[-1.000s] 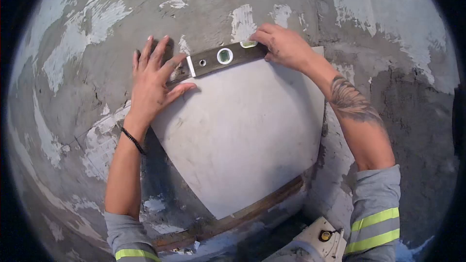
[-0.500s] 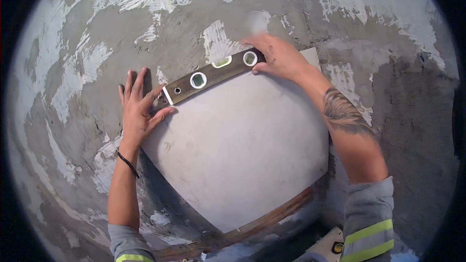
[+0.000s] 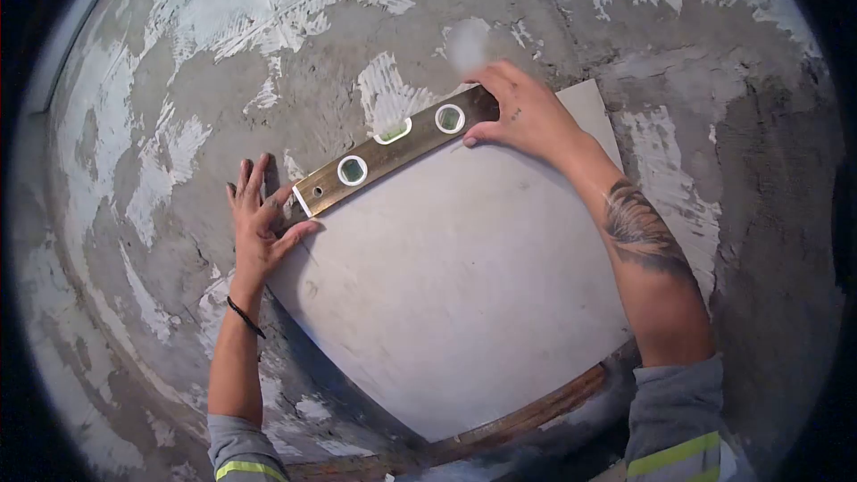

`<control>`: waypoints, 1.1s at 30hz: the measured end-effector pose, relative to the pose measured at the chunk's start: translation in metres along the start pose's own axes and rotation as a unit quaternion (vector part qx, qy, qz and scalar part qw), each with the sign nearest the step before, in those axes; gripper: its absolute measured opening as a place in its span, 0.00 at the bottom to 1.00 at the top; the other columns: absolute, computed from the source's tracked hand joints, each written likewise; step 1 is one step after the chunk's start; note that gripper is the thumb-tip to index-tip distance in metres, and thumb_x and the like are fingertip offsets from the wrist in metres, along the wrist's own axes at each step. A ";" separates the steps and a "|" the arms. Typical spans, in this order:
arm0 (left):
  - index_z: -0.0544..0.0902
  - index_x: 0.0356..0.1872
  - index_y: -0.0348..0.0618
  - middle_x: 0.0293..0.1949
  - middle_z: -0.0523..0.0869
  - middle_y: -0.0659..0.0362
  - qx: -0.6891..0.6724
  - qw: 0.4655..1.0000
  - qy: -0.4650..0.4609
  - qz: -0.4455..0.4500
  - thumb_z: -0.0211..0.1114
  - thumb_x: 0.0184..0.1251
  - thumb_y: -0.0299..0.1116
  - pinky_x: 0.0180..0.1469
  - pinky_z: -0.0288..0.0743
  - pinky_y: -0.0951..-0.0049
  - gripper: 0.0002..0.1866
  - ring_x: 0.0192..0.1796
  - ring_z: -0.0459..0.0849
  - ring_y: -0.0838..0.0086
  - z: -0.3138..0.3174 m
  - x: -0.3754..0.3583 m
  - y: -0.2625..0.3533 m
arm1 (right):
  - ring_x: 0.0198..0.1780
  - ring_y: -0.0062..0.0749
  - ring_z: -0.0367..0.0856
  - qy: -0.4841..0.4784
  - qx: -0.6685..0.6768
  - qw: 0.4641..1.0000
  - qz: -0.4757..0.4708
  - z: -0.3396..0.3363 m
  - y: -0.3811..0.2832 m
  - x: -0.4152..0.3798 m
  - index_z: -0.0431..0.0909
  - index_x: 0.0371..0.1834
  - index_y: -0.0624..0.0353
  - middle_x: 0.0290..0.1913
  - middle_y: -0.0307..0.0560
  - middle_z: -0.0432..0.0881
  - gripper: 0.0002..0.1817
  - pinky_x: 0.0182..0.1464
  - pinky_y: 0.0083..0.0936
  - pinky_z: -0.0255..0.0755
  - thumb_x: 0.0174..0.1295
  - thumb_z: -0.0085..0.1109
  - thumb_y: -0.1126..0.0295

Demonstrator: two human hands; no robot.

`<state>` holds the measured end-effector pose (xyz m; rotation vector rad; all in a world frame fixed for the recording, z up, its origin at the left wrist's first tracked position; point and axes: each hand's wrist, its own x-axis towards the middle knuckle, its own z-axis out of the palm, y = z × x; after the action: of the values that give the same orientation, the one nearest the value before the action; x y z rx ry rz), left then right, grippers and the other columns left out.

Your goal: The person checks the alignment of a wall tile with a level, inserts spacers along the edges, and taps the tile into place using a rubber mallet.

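Observation:
A spirit level [image 3: 393,150] with several white-ringed vials lies along the top edge of a large pale tile [image 3: 473,277]. My right hand [image 3: 522,116] grips the level's right end, thumb below and fingers over the top. At the other end, my left hand [image 3: 263,223] has its fingers spread against the wall and its thumb on the tile's upper left corner. The thumb lies just under the level's white end cap. The tile's right corner shows beyond my right wrist.
Behind the tile is a grey wall [image 3: 312,54] with rough patches of white adhesive [image 3: 388,85]. A strip of brown wood [image 3: 536,402] runs beneath the tile's lower edge.
The view has shifted, so the tile and hands appear slightly lower. The level's brown face shows more fully. The tape measure at the lower right is out of sight. Both hands keep their places.

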<state>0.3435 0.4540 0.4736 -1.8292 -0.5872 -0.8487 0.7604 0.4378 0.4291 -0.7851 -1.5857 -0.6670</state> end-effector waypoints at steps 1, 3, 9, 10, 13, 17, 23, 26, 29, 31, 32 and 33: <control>0.85 0.55 0.56 0.75 0.62 0.53 -0.001 1.000 0.002 0.002 0.76 0.46 0.58 0.71 0.39 0.31 0.33 0.78 0.51 0.47 0.000 0.000 0.000 | 0.57 0.46 0.78 0.004 0.003 1.000 -0.001 0.001 0.001 0.000 0.75 0.58 0.54 0.56 0.48 0.77 0.39 0.59 0.36 0.74 0.40 0.80 0.56; 0.85 0.55 0.56 0.75 0.62 0.53 -0.003 1.000 0.000 -0.002 0.76 0.46 0.58 0.72 0.38 0.32 0.34 0.78 0.51 0.47 -0.001 0.001 0.002 | 0.54 0.48 0.80 0.021 0.004 1.000 -0.004 0.001 0.003 -0.001 0.76 0.58 0.57 0.55 0.51 0.77 0.40 0.57 0.38 0.75 0.37 0.80 0.56; 0.84 0.57 0.57 0.75 0.62 0.52 -0.009 1.000 -0.009 -0.011 0.75 0.46 0.58 0.73 0.39 0.34 0.34 0.78 0.52 0.46 -0.005 0.003 0.008 | 0.54 0.50 0.80 0.028 0.005 1.000 -0.003 0.004 0.008 0.000 0.77 0.57 0.56 0.54 0.51 0.77 0.41 0.58 0.38 0.75 0.36 0.80 0.55; 0.84 0.57 0.57 0.75 0.62 0.52 -0.009 1.000 -0.012 -0.014 0.75 0.46 0.58 0.73 0.39 0.34 0.34 0.78 0.52 0.46 -0.005 0.003 0.008 | 0.54 0.50 0.80 0.029 0.006 1.000 -0.003 0.004 0.009 0.000 0.77 0.57 0.56 0.54 0.51 0.77 0.41 0.58 0.38 0.75 0.36 0.80 0.55; 0.84 0.57 0.56 0.75 0.62 0.52 -0.007 1.000 -0.005 -0.005 0.75 0.46 0.58 0.73 0.39 0.34 0.34 0.77 0.53 0.45 -0.003 0.002 0.006 | 0.54 0.50 0.80 0.033 -0.006 0.999 -0.002 0.004 0.009 0.000 0.77 0.57 0.56 0.54 0.52 0.77 0.40 0.58 0.38 0.75 0.36 0.81 0.55; 0.84 0.57 0.56 0.75 0.62 0.52 -0.005 1.000 -0.008 -0.003 0.75 0.47 0.57 0.73 0.39 0.34 0.34 0.78 0.53 0.46 -0.003 0.002 0.005 | 0.53 0.50 0.81 0.022 -0.001 1.000 0.014 0.001 0.006 0.000 0.78 0.56 0.55 0.53 0.52 0.77 0.40 0.57 0.39 0.75 0.35 0.81 0.54; 0.84 0.58 0.56 0.76 0.61 0.52 -0.015 1.000 -0.005 -0.004 0.75 0.47 0.57 0.73 0.37 0.34 0.34 0.78 0.51 0.47 -0.002 0.002 0.006 | 0.52 0.49 0.81 0.022 -0.003 1.000 0.007 0.003 0.008 0.000 0.78 0.57 0.55 0.53 0.51 0.78 0.41 0.58 0.38 0.75 0.35 0.80 0.55; 0.83 0.58 0.56 0.76 0.61 0.52 -0.013 1.000 -0.005 -0.002 0.75 0.47 0.58 0.73 0.37 0.34 0.34 0.78 0.51 0.48 -0.001 0.001 0.005 | 0.52 0.49 0.81 0.025 0.002 1.000 0.002 0.004 0.010 -0.001 0.78 0.57 0.55 0.53 0.51 0.78 0.40 0.58 0.38 0.75 0.35 0.80 0.55; 0.83 0.58 0.56 0.76 0.61 0.52 -0.014 1.000 -0.009 -0.007 0.74 0.48 0.58 0.73 0.37 0.35 0.35 0.79 0.51 0.48 -0.003 0.002 0.006 | 0.52 0.49 0.81 0.022 0.012 1.000 0.002 0.003 0.009 -0.001 0.79 0.56 0.54 0.54 0.50 0.78 0.39 0.58 0.37 0.75 0.35 0.80 0.56; 0.83 0.58 0.56 0.76 0.61 0.52 -0.015 1.000 -0.007 -0.004 0.74 0.48 0.59 0.73 0.37 0.35 0.35 0.78 0.51 0.48 -0.002 0.002 0.006 | 0.52 0.49 0.81 0.015 0.017 1.000 0.007 0.002 0.008 -0.001 0.80 0.56 0.53 0.54 0.50 0.78 0.38 0.58 0.37 0.75 0.35 0.80 0.57; 0.83 0.58 0.56 0.76 0.61 0.52 -0.017 1.000 -0.007 -0.005 0.74 0.48 0.59 0.73 0.37 0.35 0.35 0.78 0.51 0.48 -0.002 0.001 0.005 | 0.52 0.48 0.81 0.009 0.021 1.000 0.009 0.001 0.008 0.000 0.80 0.56 0.52 0.54 0.50 0.78 0.38 0.57 0.37 0.75 0.36 0.80 0.56; 0.83 0.58 0.56 0.76 0.61 0.52 -0.015 1.000 -0.006 -0.003 0.74 0.48 0.59 0.73 0.37 0.35 0.35 0.78 0.51 0.47 -0.001 0.001 0.005 | 0.52 0.48 0.81 0.004 0.025 1.000 0.011 0.001 0.008 0.000 0.81 0.56 0.50 0.54 0.49 0.78 0.37 0.57 0.37 0.75 0.36 0.80 0.56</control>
<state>0.3469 0.4511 0.4719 -1.8605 -0.5906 -0.8554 0.7661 0.4437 0.4284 -0.7608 -1.5785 -0.6106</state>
